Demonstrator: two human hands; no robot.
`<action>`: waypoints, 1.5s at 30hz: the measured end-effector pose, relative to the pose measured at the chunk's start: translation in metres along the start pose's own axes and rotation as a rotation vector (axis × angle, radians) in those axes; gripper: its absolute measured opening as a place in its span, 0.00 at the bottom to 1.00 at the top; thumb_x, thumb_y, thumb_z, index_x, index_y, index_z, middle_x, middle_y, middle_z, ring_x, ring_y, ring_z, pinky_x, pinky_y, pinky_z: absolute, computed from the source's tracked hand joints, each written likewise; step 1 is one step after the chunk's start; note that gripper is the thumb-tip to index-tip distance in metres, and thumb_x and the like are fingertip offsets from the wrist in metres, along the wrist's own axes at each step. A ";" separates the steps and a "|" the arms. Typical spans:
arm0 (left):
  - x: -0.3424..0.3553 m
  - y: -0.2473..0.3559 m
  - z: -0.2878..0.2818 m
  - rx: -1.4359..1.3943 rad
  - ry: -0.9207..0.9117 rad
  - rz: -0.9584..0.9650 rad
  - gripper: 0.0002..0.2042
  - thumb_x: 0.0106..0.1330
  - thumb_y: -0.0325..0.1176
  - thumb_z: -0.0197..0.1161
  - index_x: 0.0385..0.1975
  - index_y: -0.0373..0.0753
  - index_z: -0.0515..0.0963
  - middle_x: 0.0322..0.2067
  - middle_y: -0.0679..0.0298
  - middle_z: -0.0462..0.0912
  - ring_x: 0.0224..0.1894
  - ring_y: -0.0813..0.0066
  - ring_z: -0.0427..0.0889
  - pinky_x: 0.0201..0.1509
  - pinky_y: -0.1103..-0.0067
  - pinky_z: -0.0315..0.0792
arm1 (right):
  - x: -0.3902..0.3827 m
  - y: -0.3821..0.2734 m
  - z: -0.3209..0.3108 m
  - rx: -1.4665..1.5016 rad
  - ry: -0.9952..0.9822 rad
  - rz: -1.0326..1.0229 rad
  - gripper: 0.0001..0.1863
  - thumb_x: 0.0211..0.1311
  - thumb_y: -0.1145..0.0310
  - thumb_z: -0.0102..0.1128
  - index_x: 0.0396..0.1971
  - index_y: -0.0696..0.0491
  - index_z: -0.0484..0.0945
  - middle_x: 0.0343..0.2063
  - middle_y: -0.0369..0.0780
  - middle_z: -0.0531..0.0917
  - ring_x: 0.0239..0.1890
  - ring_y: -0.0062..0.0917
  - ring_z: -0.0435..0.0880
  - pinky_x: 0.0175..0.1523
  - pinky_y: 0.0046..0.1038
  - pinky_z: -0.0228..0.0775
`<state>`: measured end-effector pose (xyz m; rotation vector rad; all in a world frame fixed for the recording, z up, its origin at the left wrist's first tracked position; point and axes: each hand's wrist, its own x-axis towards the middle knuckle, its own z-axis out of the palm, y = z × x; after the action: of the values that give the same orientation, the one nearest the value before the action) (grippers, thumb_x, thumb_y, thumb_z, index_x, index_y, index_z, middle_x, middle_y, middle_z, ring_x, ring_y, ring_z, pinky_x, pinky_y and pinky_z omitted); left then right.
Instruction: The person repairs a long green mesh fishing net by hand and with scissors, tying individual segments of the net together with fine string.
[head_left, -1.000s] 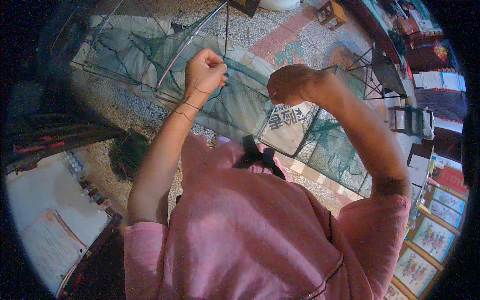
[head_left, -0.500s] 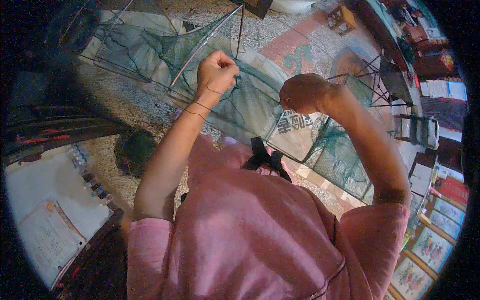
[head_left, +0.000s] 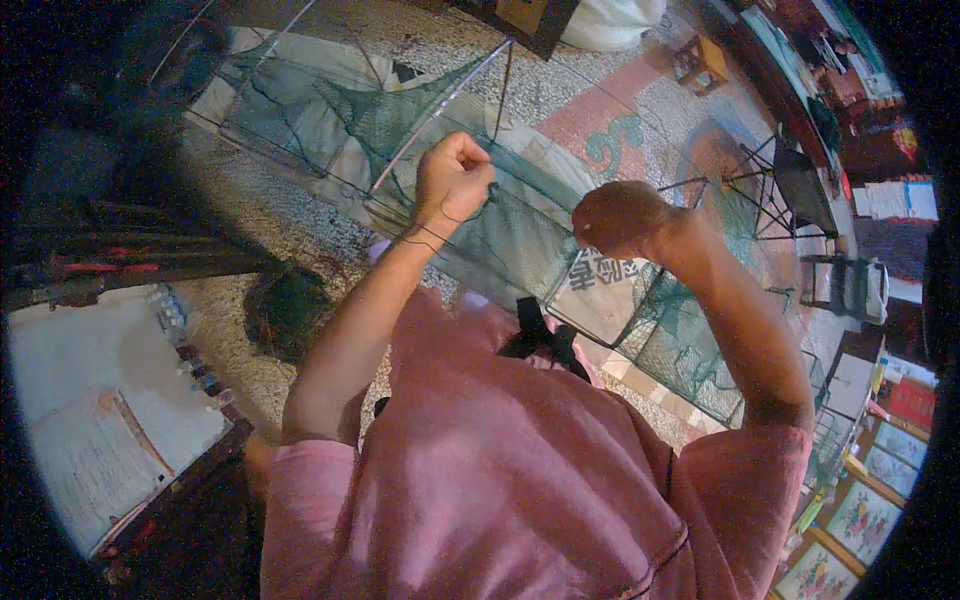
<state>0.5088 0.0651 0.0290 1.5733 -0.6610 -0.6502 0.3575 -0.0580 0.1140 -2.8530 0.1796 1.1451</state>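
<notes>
My left hand is closed in a pinch above a long green mesh net trap with thin metal frames. A dark cord lies across its wrist and forearm. A small dark green bit shows just below the fingers, but what they grip is too small to tell. To the right, my right hand is closed, its fingers curled and turned away, so anything in them is hidden. Under it lies a pale printed sheet, seen through the netting. A metal rod slants up beyond my left hand.
A dark green bundle lies on the speckled floor at left. A table with papers stands at lower left. Far right are a small wooden stool, a dark folding frame and framed flower pictures. A white sack sits at the top.
The whole scene has shifted down and slightly right in view. My hands stay closed over the net, with my right hand slightly nearer to my left.
</notes>
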 end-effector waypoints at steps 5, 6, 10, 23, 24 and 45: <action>0.003 -0.004 0.002 0.028 0.005 0.030 0.02 0.42 0.24 0.55 0.16 0.36 0.69 0.15 0.65 0.73 0.16 0.81 0.71 0.19 0.84 0.65 | 0.001 0.002 0.004 -0.007 0.047 -0.032 0.09 0.46 0.67 0.49 0.20 0.55 0.76 0.23 0.44 0.78 0.30 0.38 0.76 0.33 0.35 0.68; 0.002 -0.001 0.002 0.070 0.011 -0.003 0.02 0.41 0.24 0.55 0.16 0.36 0.69 0.15 0.65 0.73 0.18 0.81 0.71 0.22 0.84 0.65 | 0.002 0.005 0.007 -0.007 0.060 -0.050 0.09 0.45 0.67 0.50 0.20 0.55 0.76 0.23 0.44 0.78 0.30 0.38 0.76 0.33 0.35 0.68; 0.003 0.000 0.001 0.030 0.002 -0.016 0.03 0.42 0.24 0.55 0.17 0.36 0.69 0.14 0.66 0.72 0.15 0.82 0.69 0.19 0.84 0.64 | 0.000 0.001 0.003 -0.019 0.021 -0.004 0.08 0.45 0.66 0.51 0.19 0.54 0.75 0.22 0.43 0.77 0.30 0.37 0.77 0.33 0.35 0.68; 0.001 -0.020 0.009 0.276 0.111 0.272 0.07 0.45 0.25 0.59 0.23 0.36 0.68 0.20 0.65 0.72 0.21 0.76 0.72 0.22 0.81 0.66 | 0.009 -0.007 0.013 -0.057 0.306 -0.018 0.06 0.41 0.68 0.51 0.16 0.52 0.75 0.20 0.41 0.77 0.27 0.34 0.78 0.29 0.33 0.68; 0.000 -0.023 0.012 0.338 0.155 0.376 0.08 0.46 0.26 0.59 0.25 0.36 0.68 0.21 0.64 0.72 0.23 0.74 0.73 0.24 0.80 0.67 | 0.009 -0.005 0.015 -0.057 0.314 -0.043 0.06 0.42 0.68 0.51 0.17 0.52 0.75 0.20 0.41 0.77 0.26 0.35 0.78 0.29 0.33 0.68; -0.058 -0.008 0.065 0.089 -0.147 0.445 0.04 0.53 0.24 0.56 0.26 0.34 0.68 0.18 0.63 0.75 0.17 0.80 0.74 0.19 0.84 0.68 | 0.002 -0.012 -0.001 0.187 0.268 0.113 0.06 0.41 0.76 0.51 0.23 0.56 0.75 0.24 0.44 0.78 0.31 0.35 0.78 0.30 0.33 0.71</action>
<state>0.4221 0.0642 0.0170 1.4018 -1.1232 -0.4070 0.3609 -0.0468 0.1131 -2.8447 0.4412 0.7108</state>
